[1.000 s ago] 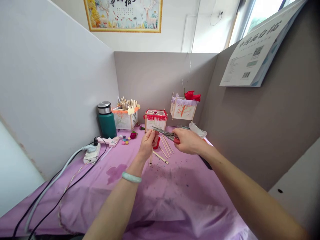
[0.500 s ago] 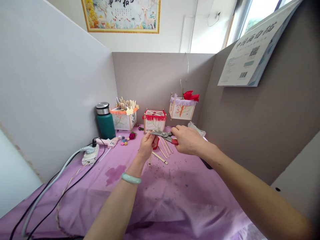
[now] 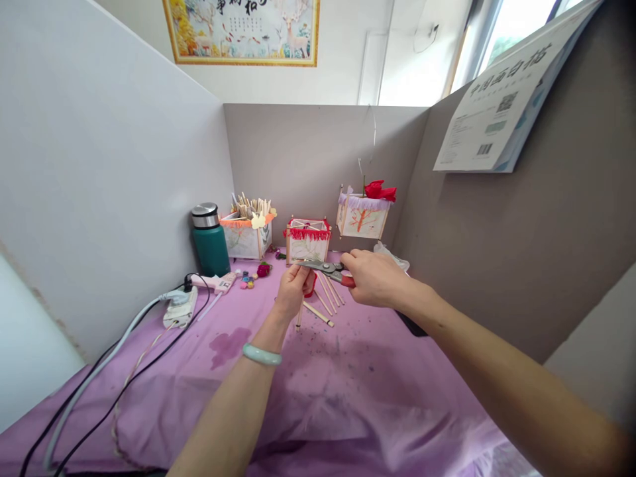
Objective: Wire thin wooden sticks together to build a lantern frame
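The right hand (image 3: pixel 375 278) grips the red-handled scissors (image 3: pixel 325 267) before the red-fringed box (image 3: pixel 307 240). Their tips reach the left hand (image 3: pixel 294 289), whose fingers (image 3: pixel 298 273) pinch something too small to make out.

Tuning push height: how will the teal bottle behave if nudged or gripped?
The teal bottle looks stiff, given its smooth, undented wall. Tall and round, it would likely tip if pushed near its metal-banded lid, then perhaps roll. Sliding might bunch the purple cloth, which already shows folds. Contents hidden, so weight unclear.
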A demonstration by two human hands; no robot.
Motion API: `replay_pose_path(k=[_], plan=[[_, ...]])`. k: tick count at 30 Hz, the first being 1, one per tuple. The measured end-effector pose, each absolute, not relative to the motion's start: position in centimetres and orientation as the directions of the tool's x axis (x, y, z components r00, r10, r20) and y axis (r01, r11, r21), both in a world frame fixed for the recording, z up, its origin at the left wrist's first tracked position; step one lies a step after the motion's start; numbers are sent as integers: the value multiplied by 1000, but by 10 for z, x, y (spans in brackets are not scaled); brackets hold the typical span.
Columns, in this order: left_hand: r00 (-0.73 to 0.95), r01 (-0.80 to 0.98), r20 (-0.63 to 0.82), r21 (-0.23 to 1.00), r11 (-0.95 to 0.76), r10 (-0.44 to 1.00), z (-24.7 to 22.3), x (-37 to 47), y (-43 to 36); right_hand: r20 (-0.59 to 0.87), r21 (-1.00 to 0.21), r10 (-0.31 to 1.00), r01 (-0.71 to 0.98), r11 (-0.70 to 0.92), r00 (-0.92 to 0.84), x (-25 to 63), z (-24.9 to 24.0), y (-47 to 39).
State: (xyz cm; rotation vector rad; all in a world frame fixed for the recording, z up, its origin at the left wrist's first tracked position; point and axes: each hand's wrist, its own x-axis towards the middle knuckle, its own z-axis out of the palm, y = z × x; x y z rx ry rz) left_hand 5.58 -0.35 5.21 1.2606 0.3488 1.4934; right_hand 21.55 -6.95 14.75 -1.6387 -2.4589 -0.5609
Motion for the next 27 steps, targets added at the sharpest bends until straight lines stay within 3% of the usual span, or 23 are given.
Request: replay_pose_path(k=[17,27], plan=[[135,-529,490,771,-355,861,52,56,-3,266,205,890,924,323,-370,209,146,-76],[125,-519,488,774,-362,864,52,58,-1,162,246,919,917,314,-358,206,154,-77]])
